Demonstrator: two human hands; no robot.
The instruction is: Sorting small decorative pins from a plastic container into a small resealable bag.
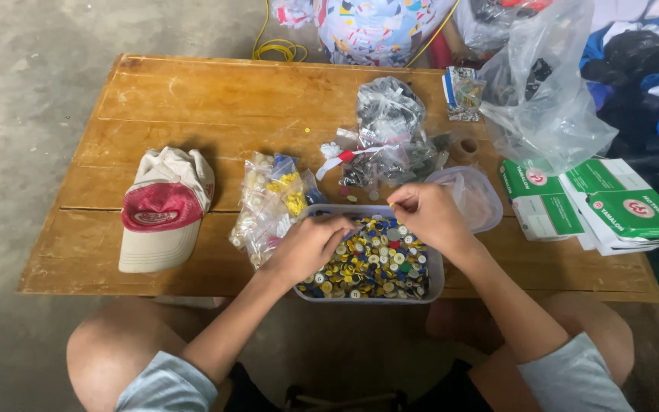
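Buttons (379, 263) fill the grey tub (438, 278); both hands, left (306, 244) and right (425, 214), pinch small ones above it.

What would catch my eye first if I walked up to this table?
Probably the tub of bright buttons at the table's near edge, both hands over it: left hand dipping in, right hand pinching above. Then the red-and-white cap at left and green boxes at right.

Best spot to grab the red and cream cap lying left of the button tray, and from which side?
Take the cap by its stiff cream brim, the end nearest the table's front edge. Come from the front-left: that side is bare wood, while bags of buttons and the left hand crowd its right.
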